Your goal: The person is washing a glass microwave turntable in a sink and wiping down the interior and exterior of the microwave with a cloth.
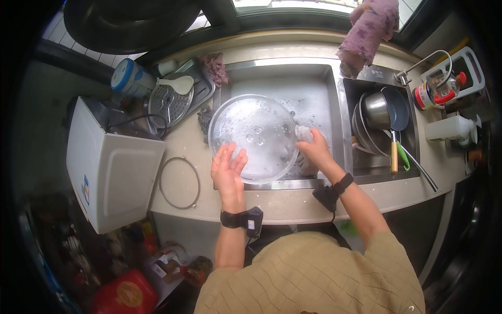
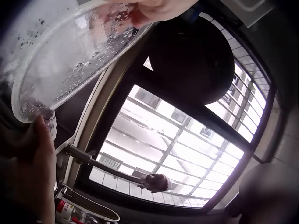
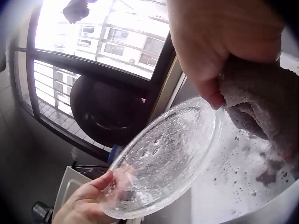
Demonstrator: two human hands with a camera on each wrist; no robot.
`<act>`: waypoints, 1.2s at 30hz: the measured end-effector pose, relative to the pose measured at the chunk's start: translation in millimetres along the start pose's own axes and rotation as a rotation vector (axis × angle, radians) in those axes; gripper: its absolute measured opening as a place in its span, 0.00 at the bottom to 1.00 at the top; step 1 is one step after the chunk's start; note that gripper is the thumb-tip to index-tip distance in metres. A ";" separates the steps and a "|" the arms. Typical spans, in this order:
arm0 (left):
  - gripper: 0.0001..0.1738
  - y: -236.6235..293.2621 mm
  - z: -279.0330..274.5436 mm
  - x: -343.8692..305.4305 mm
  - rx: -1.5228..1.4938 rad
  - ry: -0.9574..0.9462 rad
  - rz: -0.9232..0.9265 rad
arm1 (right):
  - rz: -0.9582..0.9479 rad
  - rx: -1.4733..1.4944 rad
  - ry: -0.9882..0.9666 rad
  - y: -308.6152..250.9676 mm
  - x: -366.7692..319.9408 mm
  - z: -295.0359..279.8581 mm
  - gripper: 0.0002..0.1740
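Observation:
A round clear glass turntable plate [image 1: 256, 118], wet with drops and suds, is held tilted over the soapy sink basin [image 1: 319, 97]. My left hand [image 1: 229, 170] grips its near left rim; in the right wrist view the thumb of the left hand [image 3: 88, 200] lies at the edge and its fingers show through the glass. My right hand [image 1: 316, 149] pinches a wet greyish cloth [image 3: 261, 98] against the plate's right rim. Part of this cloth hangs down toward the suds.
A white microwave [image 1: 115, 167] and a thin roller ring [image 1: 179, 182] stand left on the counter. The right basin holds pots [image 1: 377, 110] with handles jutting out. Bottles [image 1: 452, 128] line the right side; a pink towel [image 1: 368, 31] hangs over the sink's back.

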State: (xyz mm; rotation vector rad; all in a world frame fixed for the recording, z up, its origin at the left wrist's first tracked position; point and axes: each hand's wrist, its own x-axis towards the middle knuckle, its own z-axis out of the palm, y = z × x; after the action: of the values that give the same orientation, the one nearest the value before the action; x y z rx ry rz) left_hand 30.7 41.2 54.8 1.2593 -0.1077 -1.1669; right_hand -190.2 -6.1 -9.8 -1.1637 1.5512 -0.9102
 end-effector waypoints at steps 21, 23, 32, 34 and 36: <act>0.21 -144.5 -43.4 135.0 0.043 0.002 -0.460 | 0.290 -0.525 -0.049 49.3 74.2 -3.9 0.23; 0.22 -157.0 -43.4 142.9 0.053 0.092 -0.598 | 0.214 -0.481 0.036 47.9 77.7 -2.1 0.24; 0.14 -132.0 -10.6 117.0 0.162 -0.086 -0.641 | 0.218 -0.688 -0.301 51.9 67.4 1.5 0.29; 0.12 -113.4 0.0 104.0 0.272 -0.115 -0.468 | 0.198 -0.654 -0.241 38.7 64.2 -7.1 0.25; 0.11 -81.6 21.0 76.2 0.272 -0.088 -0.361 | 0.190 -0.577 -0.159 33.3 64.4 -11.5 0.22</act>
State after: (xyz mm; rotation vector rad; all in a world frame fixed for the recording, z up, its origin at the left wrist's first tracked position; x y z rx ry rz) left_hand 2.6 -16.3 -39.1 1.5078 -0.1096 -1.5588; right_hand -215.1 -59.1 -54.0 -1.4120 1.8102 -0.2329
